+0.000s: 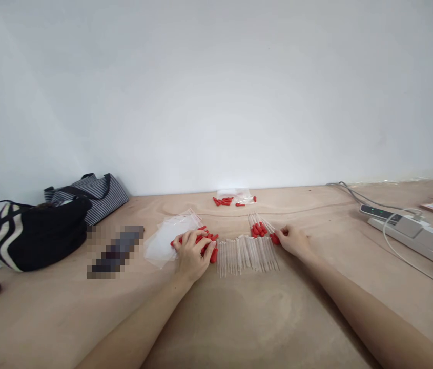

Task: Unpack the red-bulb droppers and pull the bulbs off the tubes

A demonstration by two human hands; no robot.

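My left hand (193, 254) rests over a pile of red rubber bulbs (213, 255), its fingers curved and apart among them; whether the fingertips press on one is partly hidden. Just right of that pile, thin clear glass tubes (243, 252) lie side by side in a row. My right hand (292, 240) is closed, pinching the red bulb end of a glass dropper (275, 238) at the row's upper right corner. Beside it, several droppers with red bulbs (259, 229) are grouped, tubes pointing away from me.
Clear plastic bags (162, 243) lie left of the pile. More red bulbs (223, 202) and a small bag (233, 193) sit near the wall. At left are a black bag (53, 236), a striped bag (108, 197) and a pixelated dark object (118, 251). A power strip (424, 241) with cables stands right.
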